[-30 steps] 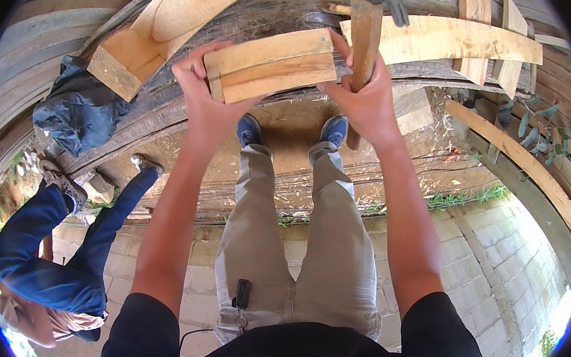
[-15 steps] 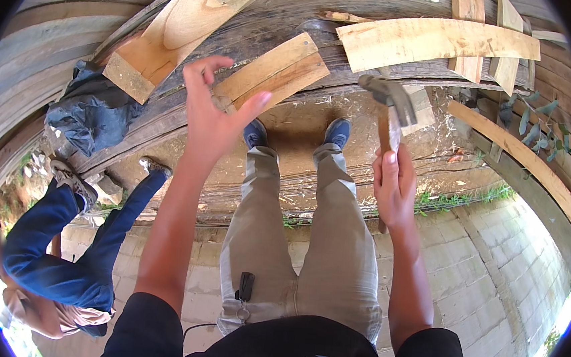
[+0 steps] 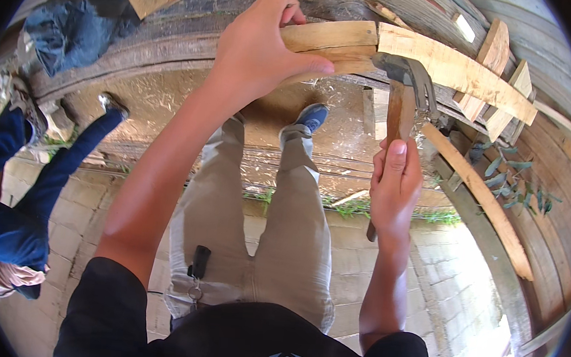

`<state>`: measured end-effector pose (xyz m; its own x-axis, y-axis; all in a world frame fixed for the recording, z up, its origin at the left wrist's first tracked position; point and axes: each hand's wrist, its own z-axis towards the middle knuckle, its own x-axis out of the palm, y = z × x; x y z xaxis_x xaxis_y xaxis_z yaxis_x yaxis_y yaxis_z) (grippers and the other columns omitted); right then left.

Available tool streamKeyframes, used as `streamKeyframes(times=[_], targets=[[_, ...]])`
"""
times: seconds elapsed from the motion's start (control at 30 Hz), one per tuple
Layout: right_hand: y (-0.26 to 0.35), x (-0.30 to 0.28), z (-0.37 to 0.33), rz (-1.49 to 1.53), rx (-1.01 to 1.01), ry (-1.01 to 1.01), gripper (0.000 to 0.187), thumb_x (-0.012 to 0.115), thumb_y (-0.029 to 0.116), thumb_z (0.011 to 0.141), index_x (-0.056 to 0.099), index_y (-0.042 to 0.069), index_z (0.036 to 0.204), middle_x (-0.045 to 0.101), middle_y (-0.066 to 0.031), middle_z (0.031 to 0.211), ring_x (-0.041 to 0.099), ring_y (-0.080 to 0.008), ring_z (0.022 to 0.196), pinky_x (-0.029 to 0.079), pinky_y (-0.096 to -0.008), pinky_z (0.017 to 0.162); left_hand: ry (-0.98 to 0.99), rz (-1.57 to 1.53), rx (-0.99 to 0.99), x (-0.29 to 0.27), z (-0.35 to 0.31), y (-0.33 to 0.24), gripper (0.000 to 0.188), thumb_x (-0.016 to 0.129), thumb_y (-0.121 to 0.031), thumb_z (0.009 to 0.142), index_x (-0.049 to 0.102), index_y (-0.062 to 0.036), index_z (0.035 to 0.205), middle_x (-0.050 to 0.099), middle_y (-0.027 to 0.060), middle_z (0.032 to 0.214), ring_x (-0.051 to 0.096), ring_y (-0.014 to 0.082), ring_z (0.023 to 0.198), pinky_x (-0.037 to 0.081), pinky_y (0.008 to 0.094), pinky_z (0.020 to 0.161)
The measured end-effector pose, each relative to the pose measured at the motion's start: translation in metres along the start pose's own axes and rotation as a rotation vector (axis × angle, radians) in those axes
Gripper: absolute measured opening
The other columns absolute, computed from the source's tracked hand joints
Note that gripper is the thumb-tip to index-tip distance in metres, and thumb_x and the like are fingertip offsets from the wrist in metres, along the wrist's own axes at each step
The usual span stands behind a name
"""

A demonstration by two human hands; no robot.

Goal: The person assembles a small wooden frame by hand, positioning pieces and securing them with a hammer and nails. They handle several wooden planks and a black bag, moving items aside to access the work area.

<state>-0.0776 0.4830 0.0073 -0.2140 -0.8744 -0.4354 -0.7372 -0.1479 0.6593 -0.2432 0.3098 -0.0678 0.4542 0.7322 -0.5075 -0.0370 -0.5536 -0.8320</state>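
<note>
I have the block on the desk, my left fingers around its left part. Just right of it, the plank lies across short boards. The hammer is in my right fingers, its head at the block's near right corner. The cloth lies far left; right of the plank's near side, leaves lie beside the slat.
</note>
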Motion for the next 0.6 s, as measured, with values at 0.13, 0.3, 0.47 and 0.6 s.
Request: streamKeyframes(times=[0.13,0.3,0.47,0.6], targets=[[-0.006,0.008,-0.005,-0.064,-0.058,-0.05,0.035,0.038,0.032,0.105,0.05,0.002,0.092,0.041,0.001,0.063,0.034,-0.0052,0.057,0.029,-0.0244,0.05,-0.122,-0.063,0.091,-0.003,-0.006,-0.011,0.041,0.08,-0.016,0.066,0.045,-0.0049,0.084,0.052,0.0111,0.076,0.053,0.0273,0.071,0.044,0.0366,0.065],[0.013,0.012,-0.012,0.033,-0.036,-0.145,0.033,0.038,0.031,0.105,0.049,0.001,0.095,0.042,0.0006,0.063,0.033,-0.0041,0.053,0.027,-0.023,0.047,-0.046,-0.04,-0.044,-0.009,-0.001,-0.007,0.055,0.088,-0.027,0.058,0.047,-0.0054,0.088,0.058,0.0137,0.084,0.058,0.0319,0.08,0.046,0.0386,0.069],[-0.011,0.025,-0.008,-0.159,-0.224,-0.154,0.032,0.039,0.032,0.105,0.047,0.001,0.097,0.043,-0.0007,0.06,0.036,-0.0066,0.049,0.025,-0.0271,0.043,-0.023,-0.082,-0.082,-0.008,-0.004,-0.008,0.055,0.087,-0.027,0.06,0.046,-0.0057,0.089,0.057,0.0137,0.085,0.058,0.0324,0.08,0.045,0.0388,0.07],[0.005,0.017,-0.011,-0.205,-0.048,-0.094,0.031,0.038,0.029,0.105,0.047,0.0,0.098,0.043,-0.0016,0.06,0.039,-0.0072,0.051,0.026,-0.0278,0.044,-0.021,-0.094,-0.067,-0.009,-0.002,-0.006,0.053,0.086,-0.027,0.061,0.046,-0.0058,0.089,0.057,0.0141,0.085,0.057,0.0334,0.08,0.045,0.0397,0.069]])
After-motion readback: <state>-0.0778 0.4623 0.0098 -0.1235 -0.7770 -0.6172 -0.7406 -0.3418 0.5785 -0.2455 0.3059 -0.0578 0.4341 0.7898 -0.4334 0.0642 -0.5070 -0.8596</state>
